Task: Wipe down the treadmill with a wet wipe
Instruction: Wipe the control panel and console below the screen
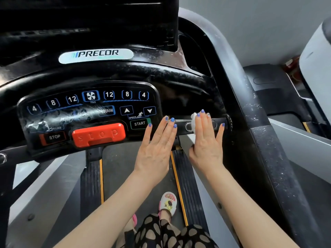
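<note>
- The treadmill [179, 72] console fills the upper left, black and glossy, with a PRECOR badge [96, 55] above the button panel [86, 111].
- The red stop bar [98, 134] sits low on the panel; every place below is told from it.
- Right of the stop bar, past the START button [139, 123], a short black handle [202, 125] juts out sideways from the console.
- The right hand [206, 142] lies flat over that handle, fingers straight and slightly spread; its grip is apart, pressing rather than clutching.
- The wipe [193, 120] is a small white wad under the right hand's fingers, against the handle; only its left edge shows.
- The left hand [155, 145] is between the stop bar and the right hand, palm down, fingers straight and together, grip apart and holding nothing. Its fingertips reach the console's edge by START; whether they touch it I cannot tell.
- Left and above the stop bar, the panel carries a smeared, wet-looking film over the incline buttons.
- Far right of the stop bar, a grey upright [238, 72] and a black rail [272, 144] run down, the rail speckled with pale spots.
- Below the stop bar lies the belt [118, 169] between yellow-edged side strips, with a slippered foot [168, 204] on it and a spotted garment [170, 233] at the bottom edge.
</note>
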The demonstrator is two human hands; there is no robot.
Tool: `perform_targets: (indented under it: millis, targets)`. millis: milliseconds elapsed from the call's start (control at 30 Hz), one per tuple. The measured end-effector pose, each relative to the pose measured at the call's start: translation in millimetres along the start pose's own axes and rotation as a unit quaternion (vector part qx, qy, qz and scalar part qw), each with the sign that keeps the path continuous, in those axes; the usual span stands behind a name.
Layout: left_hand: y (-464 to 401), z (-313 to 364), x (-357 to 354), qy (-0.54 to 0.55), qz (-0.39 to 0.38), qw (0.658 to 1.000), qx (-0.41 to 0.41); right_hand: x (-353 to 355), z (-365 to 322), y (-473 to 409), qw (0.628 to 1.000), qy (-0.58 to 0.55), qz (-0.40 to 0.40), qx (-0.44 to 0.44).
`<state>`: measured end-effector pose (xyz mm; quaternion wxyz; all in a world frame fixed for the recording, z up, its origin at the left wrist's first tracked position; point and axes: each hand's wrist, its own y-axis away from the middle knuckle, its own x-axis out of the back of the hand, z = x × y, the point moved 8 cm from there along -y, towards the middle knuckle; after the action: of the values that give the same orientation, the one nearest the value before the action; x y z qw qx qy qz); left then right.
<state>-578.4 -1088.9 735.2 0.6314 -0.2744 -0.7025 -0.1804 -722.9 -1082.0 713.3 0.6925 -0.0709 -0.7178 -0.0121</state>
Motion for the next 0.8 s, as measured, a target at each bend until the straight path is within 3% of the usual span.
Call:
perform_targets:
  millis: [233,400,567,800]
  targets:
    - [-12,14,5,-0.026,-0.031,0.999,-0.017,-6,13,29,1.0,0.009,-0.02,-0.021]
    - [-17,21,6,-0.028,-0.04,0.999,-0.021,-1,29,-3,0.999,0.033,-0.018,-0.028]
    - [-21,28,3,-0.006,-0.062,0.997,-0.033,1,39,20,0.997,0.068,-0.037,0.001]
    - [-20,30,1,-0.023,-0.059,0.997,-0.046,45,47,-9,0.99,0.056,0.083,0.097]
